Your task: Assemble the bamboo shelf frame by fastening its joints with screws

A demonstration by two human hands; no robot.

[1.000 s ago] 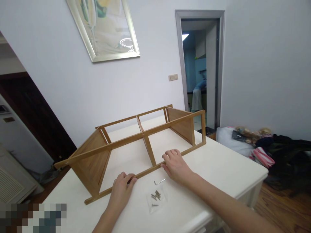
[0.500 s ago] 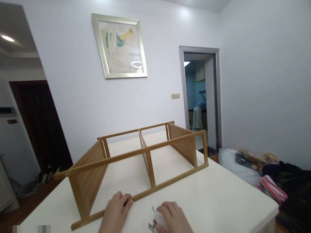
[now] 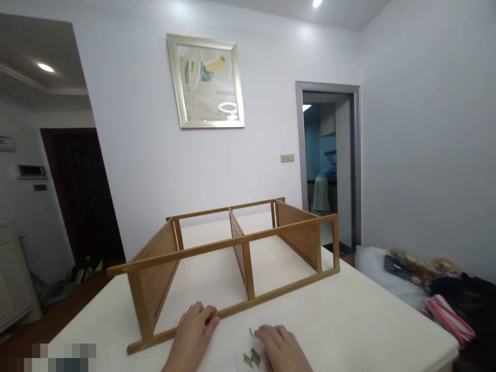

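Observation:
A wooden shelf frame (image 3: 246,261) with two end panels and a middle shelf lies on its side on the white table (image 3: 349,315). My left hand (image 3: 196,333) rests at its lower front rail, thumb and fingers curled around the wood. My right hand (image 3: 284,349) is low over the tabletop, fingers stretched forward and slightly bent, its thumb hidden. Beside it lie several small metal pieces (image 3: 252,357), perhaps screws; their exact kind is too small to tell. A thin dark metal piece (image 3: 251,331) is close to the right index fingertip.
A framed picture (image 3: 209,82) hangs on the wall ahead. Through the doorway (image 3: 323,155), a person bends over in another room. Clothes and bags (image 3: 430,279) are piled right of the table. A dark door (image 3: 79,191) stands at the left.
My view has shifted slightly left and up. My right hand has drawn slightly away from the small metal pieces, uncovering more of them. The left hand stays on the rail.

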